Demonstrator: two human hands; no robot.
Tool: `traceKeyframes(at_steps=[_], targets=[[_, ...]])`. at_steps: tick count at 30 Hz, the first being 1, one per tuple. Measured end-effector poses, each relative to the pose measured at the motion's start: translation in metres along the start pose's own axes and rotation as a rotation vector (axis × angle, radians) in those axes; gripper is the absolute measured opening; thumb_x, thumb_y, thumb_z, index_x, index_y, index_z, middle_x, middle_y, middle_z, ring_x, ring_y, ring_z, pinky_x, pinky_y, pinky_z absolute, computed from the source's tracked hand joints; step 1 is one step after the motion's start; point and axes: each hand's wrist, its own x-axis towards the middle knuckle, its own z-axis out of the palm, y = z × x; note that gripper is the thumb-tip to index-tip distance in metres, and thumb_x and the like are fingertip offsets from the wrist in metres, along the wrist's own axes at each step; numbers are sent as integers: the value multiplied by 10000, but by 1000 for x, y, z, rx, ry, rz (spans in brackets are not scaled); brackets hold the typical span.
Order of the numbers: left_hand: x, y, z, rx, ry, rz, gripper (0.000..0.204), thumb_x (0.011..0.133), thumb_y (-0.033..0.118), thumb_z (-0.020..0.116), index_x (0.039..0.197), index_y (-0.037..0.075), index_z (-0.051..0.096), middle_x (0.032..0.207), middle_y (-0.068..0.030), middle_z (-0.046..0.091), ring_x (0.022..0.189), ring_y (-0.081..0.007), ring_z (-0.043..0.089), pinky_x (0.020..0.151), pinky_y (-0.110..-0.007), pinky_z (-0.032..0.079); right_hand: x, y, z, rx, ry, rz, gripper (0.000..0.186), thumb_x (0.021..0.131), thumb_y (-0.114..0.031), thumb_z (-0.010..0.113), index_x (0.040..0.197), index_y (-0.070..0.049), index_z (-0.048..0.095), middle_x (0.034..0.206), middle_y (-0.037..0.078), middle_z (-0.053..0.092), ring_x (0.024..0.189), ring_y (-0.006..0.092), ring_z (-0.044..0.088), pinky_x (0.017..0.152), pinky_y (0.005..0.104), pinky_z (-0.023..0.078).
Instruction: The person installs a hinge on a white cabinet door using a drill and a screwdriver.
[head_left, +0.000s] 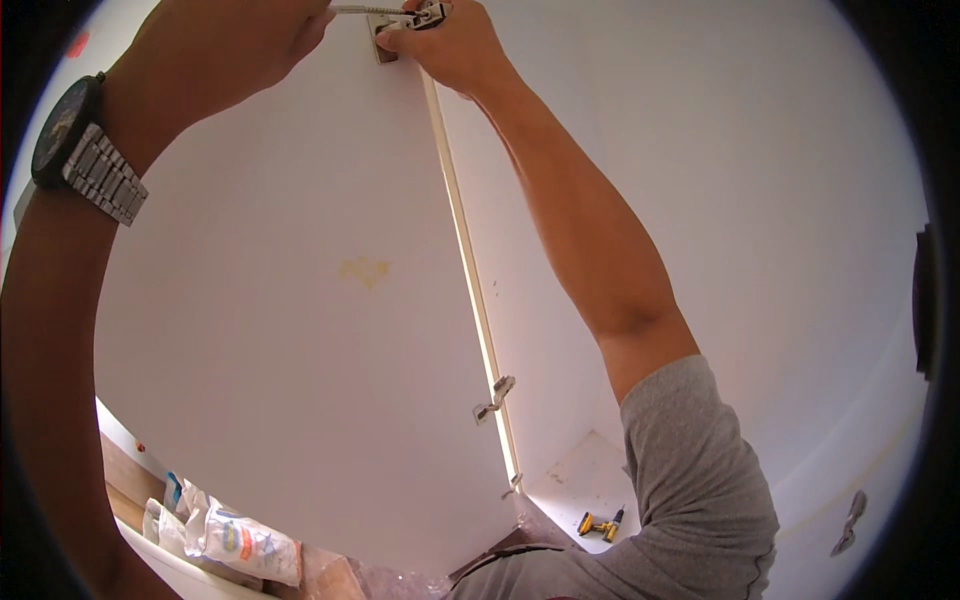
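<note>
At the top edge, my left hand (255, 45) is closed round what looks like a screwdriver (365, 10). Only its thin metal shaft shows, running right toward a metal cabinet hinge (430, 14); the handle is hidden in my fist. My right hand (455, 50) grips that hinge, its thumb pressed beside the hinge plate (382, 45) on the white door panel (280, 330). Both hands are partly cut off by the frame, so the screwdriver's contact with a screw is hard to make out. A watch (85, 150) circles my left wrist.
Lower along the panel's edge sit another hinge (493, 402) and a small one (513, 486). A yellow and black cordless drill (601, 524) lies on a white surface below. Plastic packages (240, 545) lie at lower left. A metal fitting (850, 523) is on the right side.
</note>
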Motion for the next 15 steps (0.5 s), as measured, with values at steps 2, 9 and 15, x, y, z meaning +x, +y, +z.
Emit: traceKeyframes(at_steps=[2,9,15], targets=[[19,13,-28,-254,-381,-322,264,921,263,602,896,21,706,639,-98,628,514,-178,545,521,-332,475,-2,3,3,25,-21,-6,348,805,-123,690,1066,66,560,855,150,695,773,190,683,694,292,540],[-15,-13,5,-1156,-312,-690,317,935,299,583,1050,11,649,700,-27,585,534,-73,514,423,-242,403,-2,-8,-5,-120,-45,31,374,845,-224,705,1060,54,576,856,140,701,782,215,690,719,324,543],[-10,3,0,-1189,-313,-780,353,921,337,587,1039,11,646,653,0,552,415,-11,401,349,-170,295,-3,-5,-1,-218,44,54,351,860,-278,691,997,34,608,825,152,691,774,242,665,718,356,529]])
